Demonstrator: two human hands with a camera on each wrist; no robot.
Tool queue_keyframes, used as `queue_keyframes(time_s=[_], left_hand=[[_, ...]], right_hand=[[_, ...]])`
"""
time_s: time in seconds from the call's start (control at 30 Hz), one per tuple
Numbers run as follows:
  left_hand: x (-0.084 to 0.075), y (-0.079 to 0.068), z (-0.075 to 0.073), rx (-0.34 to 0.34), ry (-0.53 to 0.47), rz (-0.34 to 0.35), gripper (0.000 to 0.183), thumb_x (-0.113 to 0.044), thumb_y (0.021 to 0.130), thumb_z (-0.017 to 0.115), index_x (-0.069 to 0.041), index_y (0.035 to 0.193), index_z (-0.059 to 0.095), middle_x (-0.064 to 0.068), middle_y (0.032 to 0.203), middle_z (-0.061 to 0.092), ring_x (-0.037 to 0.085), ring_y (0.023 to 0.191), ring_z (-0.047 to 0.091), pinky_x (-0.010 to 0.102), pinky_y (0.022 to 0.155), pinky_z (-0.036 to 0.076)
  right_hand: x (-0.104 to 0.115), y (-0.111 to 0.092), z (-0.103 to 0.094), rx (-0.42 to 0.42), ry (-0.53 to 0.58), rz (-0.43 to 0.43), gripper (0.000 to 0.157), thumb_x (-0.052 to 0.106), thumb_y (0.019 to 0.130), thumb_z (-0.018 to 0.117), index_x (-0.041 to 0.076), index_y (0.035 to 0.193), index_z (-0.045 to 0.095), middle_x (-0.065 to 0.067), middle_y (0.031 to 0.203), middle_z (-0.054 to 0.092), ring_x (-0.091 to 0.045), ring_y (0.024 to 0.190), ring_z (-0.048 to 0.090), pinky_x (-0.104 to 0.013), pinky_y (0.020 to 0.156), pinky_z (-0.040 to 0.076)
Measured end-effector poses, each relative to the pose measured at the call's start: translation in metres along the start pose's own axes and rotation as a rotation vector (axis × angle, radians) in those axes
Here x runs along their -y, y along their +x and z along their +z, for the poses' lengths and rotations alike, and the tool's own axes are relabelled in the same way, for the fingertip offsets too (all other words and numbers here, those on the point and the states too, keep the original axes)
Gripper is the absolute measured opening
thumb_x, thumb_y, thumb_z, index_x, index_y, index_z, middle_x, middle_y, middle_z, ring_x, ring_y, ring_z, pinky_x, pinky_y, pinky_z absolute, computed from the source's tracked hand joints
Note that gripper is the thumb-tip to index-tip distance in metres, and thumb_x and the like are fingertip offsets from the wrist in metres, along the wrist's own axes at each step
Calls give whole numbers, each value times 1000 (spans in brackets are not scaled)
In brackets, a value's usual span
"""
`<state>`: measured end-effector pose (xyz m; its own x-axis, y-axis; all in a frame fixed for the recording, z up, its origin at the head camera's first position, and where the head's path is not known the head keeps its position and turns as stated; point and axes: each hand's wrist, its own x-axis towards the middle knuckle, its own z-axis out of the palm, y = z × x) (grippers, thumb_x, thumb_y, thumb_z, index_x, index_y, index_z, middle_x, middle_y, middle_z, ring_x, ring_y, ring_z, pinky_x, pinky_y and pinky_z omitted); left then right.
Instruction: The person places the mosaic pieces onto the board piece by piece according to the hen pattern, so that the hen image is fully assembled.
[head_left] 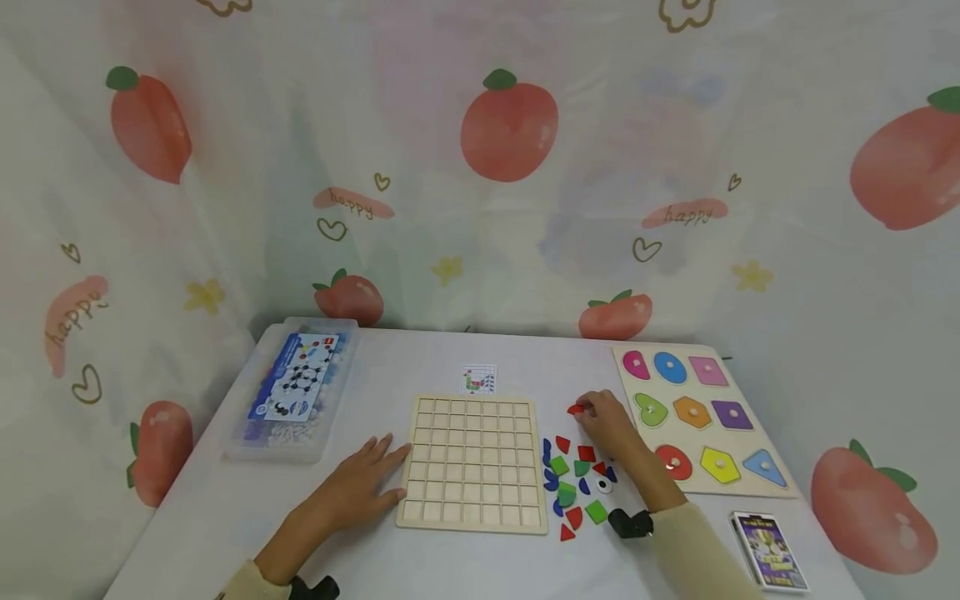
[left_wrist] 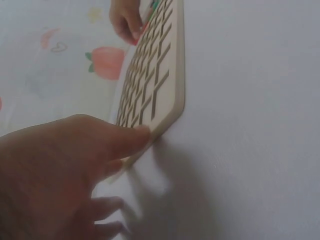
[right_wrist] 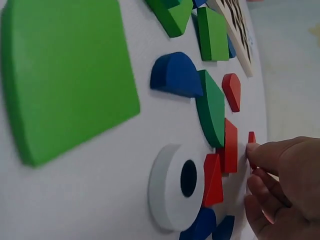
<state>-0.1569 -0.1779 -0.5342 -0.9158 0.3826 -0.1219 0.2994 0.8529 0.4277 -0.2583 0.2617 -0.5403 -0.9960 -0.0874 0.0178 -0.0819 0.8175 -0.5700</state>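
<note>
A wooden grid board (head_left: 474, 462) lies in the middle of the table, its square cells bare. My left hand (head_left: 366, 483) rests at the board's left edge, fingers spread and thumb touching the rim; the left wrist view shows the thumb (left_wrist: 131, 141) against the board's side. Past the board's right side, my right hand (head_left: 611, 423) pinches a small red block (head_left: 575, 409) between thumb and fingertips. Below that hand lie loose pieces: a green square (head_left: 596, 511), a white disc with a black dot (right_wrist: 176, 189), a blue half-round block (right_wrist: 176, 75) and several red ones.
Behind the board lies a small pattern card (head_left: 478, 379). A clear plastic case (head_left: 330, 433) stands at the left. On the right are a shape puzzle board (head_left: 701, 400) and a boxed card deck (head_left: 770, 552). A printed curtain hangs behind the table.
</note>
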Motion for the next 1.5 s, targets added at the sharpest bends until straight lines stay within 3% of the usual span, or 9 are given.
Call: queue_keyframes(time_s=[0.2,0.47,0.93,1.07,1.3,1.5], left_hand=[[-3,-1,-2,-2,-7,-13,68,-41,101,69,-18,161,47,21,169,35,49,156,31,65,123,32],[-6,-1,-3,-6,-7,-26,67,-40,101,69,-18,160,47,21,169,35,48,156,31,63,124,31],[-6,-1,-4,6,-11,-30,68,-41,101,69,-19,161,46,19,170,34,47,157,29,64,123,31],[-4,0,-3,9,-7,-26,68,-42,102,68,-18,161,46,19,170,34,47,157,29,64,123,32],[-2,-1,-2,6,4,-20,68,-42,101,69,-19,161,46,19,170,34,46,157,30,64,122,33],[-4,-1,-2,3,3,-27,69,-42,100,70,-18,161,47,18,170,35,46,157,30,64,123,33]], right_hand=[[10,10,8,-10,13,-34,31,12,102,67,-4,128,66,-18,114,62,-28,99,60,-48,96,60],[62,21,25,14,31,-53,31,13,103,68,-5,127,67,-22,120,63,-32,107,64,-50,99,59],[146,25,88,170,112,-308,24,7,101,69,-5,122,70,-15,116,64,-23,98,60,-43,88,55],[158,24,99,217,120,-332,24,8,102,69,-2,124,69,-12,119,64,-20,101,61,-40,90,56],[168,28,109,223,79,-383,6,4,99,70,5,105,71,-7,107,64,-19,96,63,-38,88,57],[171,29,107,241,55,-375,8,3,99,68,5,101,75,-6,107,66,-19,96,63,-38,87,56]])
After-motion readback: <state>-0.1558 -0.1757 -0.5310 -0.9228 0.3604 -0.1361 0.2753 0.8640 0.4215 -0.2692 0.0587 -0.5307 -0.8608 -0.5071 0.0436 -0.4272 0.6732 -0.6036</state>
